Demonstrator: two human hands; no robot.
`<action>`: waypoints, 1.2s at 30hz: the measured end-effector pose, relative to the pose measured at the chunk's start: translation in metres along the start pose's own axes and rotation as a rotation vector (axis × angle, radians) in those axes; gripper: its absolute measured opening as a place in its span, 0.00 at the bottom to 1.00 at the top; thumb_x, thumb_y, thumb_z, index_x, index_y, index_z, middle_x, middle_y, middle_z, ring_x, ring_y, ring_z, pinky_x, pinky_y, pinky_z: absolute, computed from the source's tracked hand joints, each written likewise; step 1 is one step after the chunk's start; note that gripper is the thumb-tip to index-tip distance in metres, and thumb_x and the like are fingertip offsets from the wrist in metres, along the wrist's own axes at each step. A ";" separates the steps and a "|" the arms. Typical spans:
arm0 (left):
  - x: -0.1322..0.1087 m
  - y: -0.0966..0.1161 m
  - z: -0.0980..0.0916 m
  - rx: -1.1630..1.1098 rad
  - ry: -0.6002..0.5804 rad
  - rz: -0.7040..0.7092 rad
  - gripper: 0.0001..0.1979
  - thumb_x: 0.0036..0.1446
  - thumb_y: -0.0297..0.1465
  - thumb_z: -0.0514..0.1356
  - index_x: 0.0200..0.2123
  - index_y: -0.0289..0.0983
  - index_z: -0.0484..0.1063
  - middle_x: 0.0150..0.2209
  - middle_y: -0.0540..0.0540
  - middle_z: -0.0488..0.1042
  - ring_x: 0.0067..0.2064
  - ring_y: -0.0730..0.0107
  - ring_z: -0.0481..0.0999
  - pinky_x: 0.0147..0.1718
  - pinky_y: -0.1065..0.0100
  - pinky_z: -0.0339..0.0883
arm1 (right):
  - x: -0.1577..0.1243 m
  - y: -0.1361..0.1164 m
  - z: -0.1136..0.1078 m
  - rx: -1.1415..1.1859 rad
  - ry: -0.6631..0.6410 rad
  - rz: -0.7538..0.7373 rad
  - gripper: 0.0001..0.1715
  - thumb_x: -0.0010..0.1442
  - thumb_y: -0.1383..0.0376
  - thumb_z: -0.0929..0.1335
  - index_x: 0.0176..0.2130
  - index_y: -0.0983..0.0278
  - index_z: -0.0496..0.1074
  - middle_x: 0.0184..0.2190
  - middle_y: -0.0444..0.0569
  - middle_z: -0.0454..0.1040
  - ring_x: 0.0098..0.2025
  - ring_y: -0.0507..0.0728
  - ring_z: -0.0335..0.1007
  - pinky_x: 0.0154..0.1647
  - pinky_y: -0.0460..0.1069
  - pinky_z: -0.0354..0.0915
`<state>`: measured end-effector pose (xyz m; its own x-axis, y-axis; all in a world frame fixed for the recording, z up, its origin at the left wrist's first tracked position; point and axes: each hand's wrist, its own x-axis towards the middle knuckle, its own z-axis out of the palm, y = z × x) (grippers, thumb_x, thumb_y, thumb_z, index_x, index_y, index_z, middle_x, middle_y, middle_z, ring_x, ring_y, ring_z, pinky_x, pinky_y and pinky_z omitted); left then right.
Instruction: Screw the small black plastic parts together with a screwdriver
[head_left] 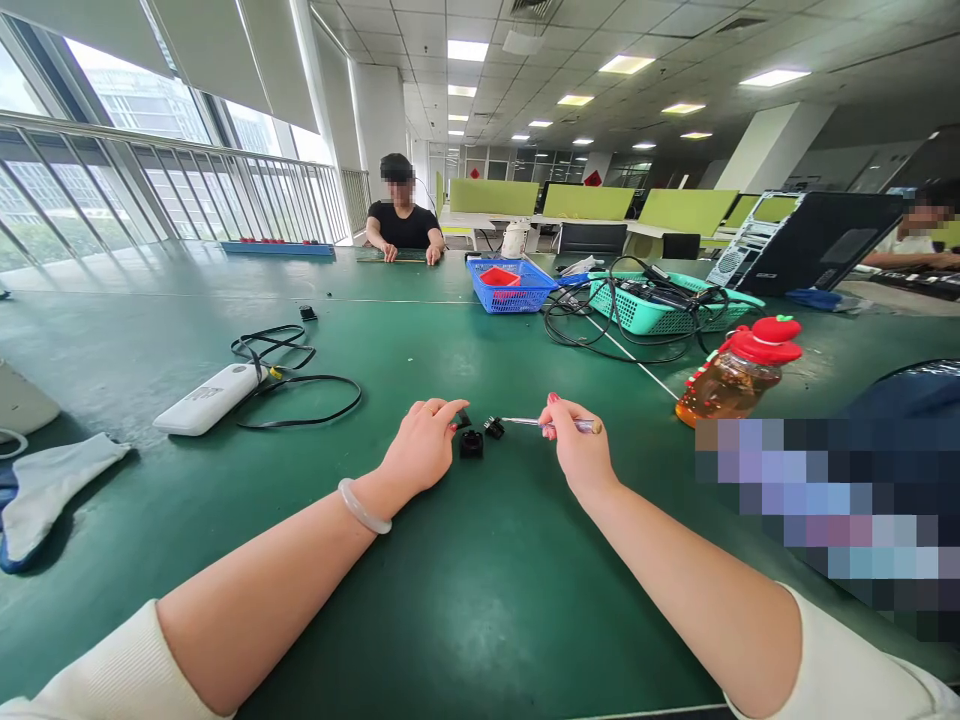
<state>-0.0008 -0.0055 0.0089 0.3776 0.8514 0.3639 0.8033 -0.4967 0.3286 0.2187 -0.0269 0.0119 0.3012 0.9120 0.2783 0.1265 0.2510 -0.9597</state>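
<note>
My right hand (576, 445) grips a thin screwdriver (589, 426) with a pale handle, its shaft pointing left. The screwdriver's tip reaches a small black part (493, 428) on the green table. My left hand (420, 440), with a pale bangle at the wrist, has its fingers closed at a flat black piece (463, 416), partly hidden behind the fingertips. Just right of the left hand, a black square housing (472, 444) with a round opening rests on the table.
On the left lie a white power bank (210, 400) with a black cable (330, 378) and a cloth (64, 490). Farther back stand a blue basket (514, 295) and a cable-filled green basket (637, 318). A red-lidded bottle (731, 380) is at right. Two people sit beyond.
</note>
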 end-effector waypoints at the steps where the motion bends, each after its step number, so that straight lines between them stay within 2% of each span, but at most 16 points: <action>1: 0.000 -0.001 0.001 0.041 -0.021 -0.033 0.22 0.62 0.25 0.49 0.57 0.41 0.68 0.51 0.40 0.74 0.50 0.55 0.71 0.53 0.51 0.66 | 0.001 0.001 0.000 -0.029 0.003 0.024 0.27 0.57 0.45 0.67 0.19 0.61 0.68 0.17 0.42 0.60 0.22 0.51 0.57 0.24 0.48 0.55; 6: -0.001 -0.002 0.000 0.152 -0.093 -0.105 0.18 0.61 0.28 0.51 0.49 0.45 0.76 0.49 0.41 0.75 0.51 0.51 0.71 0.53 0.45 0.63 | 0.002 0.005 0.002 -0.147 -0.065 0.049 0.28 0.57 0.44 0.66 0.21 0.62 0.69 0.19 0.43 0.62 0.22 0.51 0.58 0.23 0.47 0.54; 10: 0.001 0.001 -0.001 0.052 -0.067 -0.111 0.15 0.62 0.30 0.50 0.42 0.41 0.77 0.49 0.43 0.76 0.53 0.52 0.71 0.57 0.47 0.61 | 0.000 0.006 0.005 -0.168 -0.140 0.016 0.27 0.58 0.45 0.65 0.21 0.62 0.70 0.20 0.43 0.64 0.24 0.52 0.60 0.23 0.47 0.55; 12: 0.001 0.002 -0.001 -0.058 -0.079 -0.047 0.14 0.63 0.35 0.52 0.46 0.40 0.74 0.51 0.43 0.74 0.57 0.55 0.69 0.59 0.51 0.60 | -0.002 0.007 0.006 -0.165 -0.189 -0.009 0.26 0.58 0.45 0.66 0.22 0.62 0.71 0.20 0.44 0.65 0.25 0.52 0.61 0.24 0.47 0.56; 15: -0.002 0.006 0.001 -0.168 -0.141 0.083 0.25 0.61 0.44 0.55 0.58 0.39 0.64 0.60 0.41 0.68 0.63 0.56 0.64 0.62 0.54 0.58 | -0.002 0.007 0.007 -0.110 -0.238 -0.045 0.26 0.58 0.45 0.66 0.22 0.62 0.71 0.19 0.44 0.65 0.25 0.52 0.62 0.26 0.47 0.58; 17: -0.004 0.008 0.001 -0.168 -0.195 0.138 0.31 0.60 0.46 0.56 0.63 0.40 0.58 0.63 0.40 0.65 0.64 0.54 0.61 0.63 0.51 0.55 | -0.002 0.006 0.006 -0.041 -0.207 -0.063 0.27 0.59 0.46 0.66 0.21 0.62 0.71 0.19 0.43 0.64 0.25 0.52 0.62 0.28 0.48 0.59; 19: -0.005 0.010 0.002 -0.142 -0.240 0.161 0.33 0.59 0.46 0.57 0.64 0.41 0.57 0.62 0.40 0.66 0.64 0.52 0.62 0.63 0.47 0.53 | -0.001 0.006 0.004 0.039 -0.117 -0.077 0.27 0.59 0.46 0.66 0.20 0.62 0.70 0.18 0.43 0.64 0.24 0.52 0.61 0.28 0.49 0.59; 22: -0.004 0.012 0.001 -0.119 -0.267 0.156 0.30 0.60 0.46 0.57 0.63 0.43 0.60 0.59 0.42 0.71 0.61 0.51 0.64 0.62 0.45 0.54 | 0.003 0.007 0.000 0.140 0.028 -0.082 0.28 0.59 0.47 0.66 0.18 0.62 0.69 0.16 0.43 0.62 0.22 0.52 0.59 0.26 0.49 0.58; 25: -0.003 0.014 0.001 -0.128 -0.261 0.155 0.23 0.61 0.45 0.57 0.57 0.45 0.66 0.55 0.44 0.74 0.58 0.52 0.66 0.60 0.46 0.56 | 0.008 0.011 -0.002 0.163 0.115 -0.067 0.29 0.60 0.47 0.65 0.17 0.61 0.66 0.15 0.43 0.61 0.20 0.52 0.58 0.24 0.49 0.57; 31: -0.005 0.026 0.004 -0.122 -0.239 0.150 0.10 0.61 0.36 0.57 0.45 0.44 0.71 0.46 0.46 0.77 0.52 0.56 0.70 0.55 0.48 0.61 | 0.010 0.015 0.001 0.136 0.126 -0.041 0.29 0.59 0.46 0.65 0.17 0.61 0.66 0.15 0.43 0.61 0.20 0.52 0.57 0.23 0.49 0.57; 36: -0.017 0.034 -0.002 -0.125 -0.267 0.114 0.08 0.62 0.32 0.55 0.43 0.44 0.71 0.46 0.47 0.77 0.51 0.57 0.70 0.54 0.49 0.62 | 0.007 0.013 0.002 0.121 0.086 -0.056 0.29 0.59 0.45 0.65 0.17 0.61 0.67 0.15 0.44 0.61 0.21 0.52 0.57 0.24 0.49 0.57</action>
<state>0.0193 -0.0368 0.0157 0.5827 0.7952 0.1678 0.6925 -0.5939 0.4096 0.2201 -0.0169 0.0015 0.3771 0.8657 0.3293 0.0325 0.3429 -0.9388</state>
